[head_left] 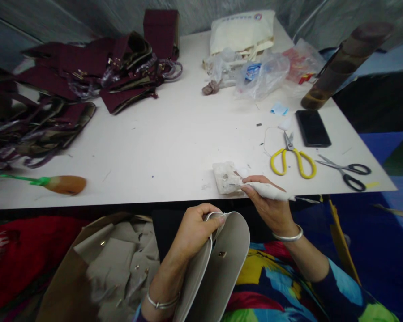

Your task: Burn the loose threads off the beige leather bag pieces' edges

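My left hand [193,232] is closed on the top edge of a light grey handbag [230,264], which stands open in front of my body with a small gold clasp showing inside. In my right hand [272,212] is a white-wrapped hand tool [268,191], gripped between thumb and fingers. Its thin tip points left, over a white stained block [223,179] near the table's front edge. Whether the tip touches the block, I cannot tell.
Dark red bags [83,67] are heaped at the back left. Yellow-handled scissors [289,154], black-handled scissors [345,170], a phone [313,128] and a tall bottle [342,67] lie or stand on the right. A screwdriver-like tool [65,184] lies left. Below, a carton [63,273] holds grey bags.
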Demonstrator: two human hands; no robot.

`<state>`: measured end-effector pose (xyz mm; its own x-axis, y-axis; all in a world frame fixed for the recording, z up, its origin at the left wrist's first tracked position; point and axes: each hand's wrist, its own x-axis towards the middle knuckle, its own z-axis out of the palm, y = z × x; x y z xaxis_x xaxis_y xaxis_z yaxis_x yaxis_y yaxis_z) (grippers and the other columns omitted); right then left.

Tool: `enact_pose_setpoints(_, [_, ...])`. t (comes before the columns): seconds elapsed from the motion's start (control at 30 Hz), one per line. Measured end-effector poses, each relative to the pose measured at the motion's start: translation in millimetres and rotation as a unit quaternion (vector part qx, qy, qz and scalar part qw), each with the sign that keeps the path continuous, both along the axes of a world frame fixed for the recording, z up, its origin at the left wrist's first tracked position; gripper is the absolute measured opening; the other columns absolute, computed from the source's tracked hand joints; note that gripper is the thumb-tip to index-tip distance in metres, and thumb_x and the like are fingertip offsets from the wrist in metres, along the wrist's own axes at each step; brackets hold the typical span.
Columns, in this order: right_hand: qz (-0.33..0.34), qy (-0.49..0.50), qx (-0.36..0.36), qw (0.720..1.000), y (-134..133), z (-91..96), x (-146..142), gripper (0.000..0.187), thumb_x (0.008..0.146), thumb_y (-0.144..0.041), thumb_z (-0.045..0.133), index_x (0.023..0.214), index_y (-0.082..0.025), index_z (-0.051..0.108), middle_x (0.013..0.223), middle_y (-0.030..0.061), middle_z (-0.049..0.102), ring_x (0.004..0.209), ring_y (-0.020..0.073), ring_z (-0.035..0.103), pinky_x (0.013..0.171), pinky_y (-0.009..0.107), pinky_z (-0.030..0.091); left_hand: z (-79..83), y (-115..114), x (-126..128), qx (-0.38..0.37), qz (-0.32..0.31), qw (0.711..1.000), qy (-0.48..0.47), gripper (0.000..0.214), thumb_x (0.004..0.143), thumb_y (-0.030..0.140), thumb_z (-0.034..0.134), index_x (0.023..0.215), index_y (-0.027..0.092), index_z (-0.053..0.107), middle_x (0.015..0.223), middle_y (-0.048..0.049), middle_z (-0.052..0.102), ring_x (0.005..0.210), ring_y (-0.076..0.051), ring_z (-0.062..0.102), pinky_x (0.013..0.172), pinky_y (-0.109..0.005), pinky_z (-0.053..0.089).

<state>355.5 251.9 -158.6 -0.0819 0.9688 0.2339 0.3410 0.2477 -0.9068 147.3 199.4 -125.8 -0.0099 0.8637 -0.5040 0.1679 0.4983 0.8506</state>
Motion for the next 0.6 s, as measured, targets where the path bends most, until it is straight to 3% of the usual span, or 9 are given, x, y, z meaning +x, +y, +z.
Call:
enact_pose_setpoints(0.43, [0.005, 0.008, 0.003, 1.0, 2.9, -2.6, -2.9, 0.018, 0.099, -0.039, 0.068, 0.103, -0.021, 0.071, 0.097, 0.0047, 0.073, 0.09, 0.0197, 0.068, 0.085, 0.033, 0.054, -5.1, -2.6, -5.1, 0.001, 0.012, 1.0, 0.0, 0.013, 0.069, 0.029, 0.078, 0.075, 0.017, 0.079, 0.066, -0.0031, 0.071, 0.061, -0.017, 0.06, 0.058, -0.026, 0.044])
enact_pose_setpoints(0.6, [-0.015, 0.019, 0.011, 1.0, -5.9, 7.0, -0.3, 0.017, 0.098, -0.038, 0.069, 0.102, -0.022, 0.07, 0.092, 0.0031, 0.073, 0.086, 0.0192, 0.069, 0.08, 0.032, 0.055, -3.3, -2.6, -4.7, -0.005, 0.003, 1.0, -0.003, 0.012, 0.069, 0.027, 0.078, 0.074, 0.016, 0.079, 0.066, -0.0032, 0.071, 0.061, -0.017, 0.059, 0.058, -0.026, 0.044])
